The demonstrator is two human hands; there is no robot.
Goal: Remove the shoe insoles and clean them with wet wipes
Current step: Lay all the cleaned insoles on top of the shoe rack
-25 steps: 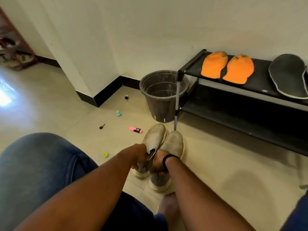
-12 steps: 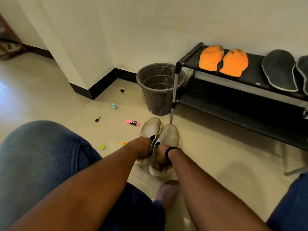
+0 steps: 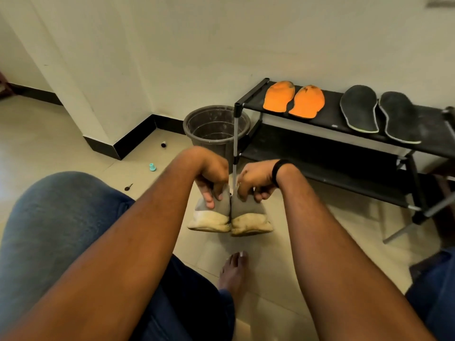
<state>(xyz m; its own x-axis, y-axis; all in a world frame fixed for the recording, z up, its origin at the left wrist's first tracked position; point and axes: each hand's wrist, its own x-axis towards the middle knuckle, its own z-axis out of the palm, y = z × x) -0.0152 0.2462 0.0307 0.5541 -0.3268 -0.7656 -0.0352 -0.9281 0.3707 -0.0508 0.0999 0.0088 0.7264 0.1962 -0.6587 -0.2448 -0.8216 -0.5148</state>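
The left hand (image 3: 213, 179) pinches the left shoe's (image 3: 212, 215) heel collar and the right hand (image 3: 254, 182) grips the right shoe (image 3: 250, 217). Both shoes, on the floor a second ago, now hang heel-up near the rack (image 3: 327, 120), probably ready for pulling insoles.

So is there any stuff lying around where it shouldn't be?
Yes. Small bits are scattered on the floor by the wall corner: a teal cap, a tiny dark bottle and a small dark key-like piece. They look dropped. Also, the orange insoles on the rack have dark, worn-looking marks at their far ends.
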